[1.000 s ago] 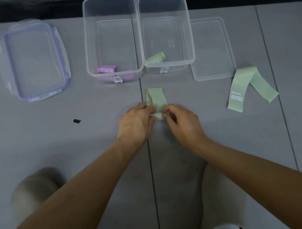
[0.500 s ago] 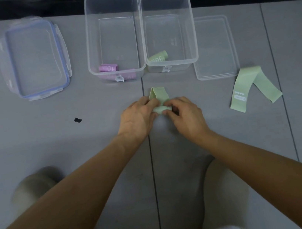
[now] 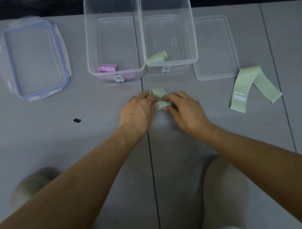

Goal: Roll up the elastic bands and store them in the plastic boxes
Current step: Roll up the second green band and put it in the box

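Left hand [image 3: 138, 114] and right hand [image 3: 184, 109] both pinch a partly rolled pale green elastic band [image 3: 161, 101] on the grey floor [image 3: 92, 142], just in front of two clear plastic boxes. The left box [image 3: 110, 7] holds rolled pink bands [image 3: 107, 68]; the right box [image 3: 164, 1] holds one rolled green band [image 3: 158, 57]. Another green band [image 3: 247, 87] lies flat, well apart to the right.

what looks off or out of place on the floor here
Only a small black scrap lying alone on the grey floor, left of the left hand; too small to identify. Boxes stand upright and nothing is spilled.
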### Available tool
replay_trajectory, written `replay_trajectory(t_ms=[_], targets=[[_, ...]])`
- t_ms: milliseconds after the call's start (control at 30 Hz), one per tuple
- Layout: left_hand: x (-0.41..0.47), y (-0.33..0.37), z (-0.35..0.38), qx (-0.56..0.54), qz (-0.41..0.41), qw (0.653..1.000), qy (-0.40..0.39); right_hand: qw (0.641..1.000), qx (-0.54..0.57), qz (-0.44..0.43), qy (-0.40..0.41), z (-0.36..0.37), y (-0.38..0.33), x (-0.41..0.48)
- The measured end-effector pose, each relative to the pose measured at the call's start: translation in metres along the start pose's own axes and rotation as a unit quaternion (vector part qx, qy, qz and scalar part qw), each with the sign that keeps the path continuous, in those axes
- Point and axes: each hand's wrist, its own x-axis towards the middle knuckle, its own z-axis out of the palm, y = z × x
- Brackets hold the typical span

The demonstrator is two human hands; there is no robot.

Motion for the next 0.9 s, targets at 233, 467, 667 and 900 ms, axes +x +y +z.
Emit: replay_trajectory(t_ms=[233, 467, 667, 900], targets=[[-0.016, -0.006, 0.001, -0.002, 0.01, 1.0, -0.01, 0.999, -0.024, -0.016, -0.033, 0.003, 0.002, -0.006], [-0.009, -0.004, -0.002, 0.001, 0.001, 1.0, 0.002, 0.998, 0.044, 0.025, 0.041, 0.005, -0.006, -0.006], [-0.009, 0.001, 0.0, -0.007, -0.027, 0.999, 0.024, 1.0, 0.006, 0.0, 0.016, -0.001, 0.0, 0.0], [-0.007, 0.004, -0.006, 0.014, -0.02, 0.999, 0.04, 1.0, -0.004, -0.018, 0.006, -0.004, 0.001, 0.007]])
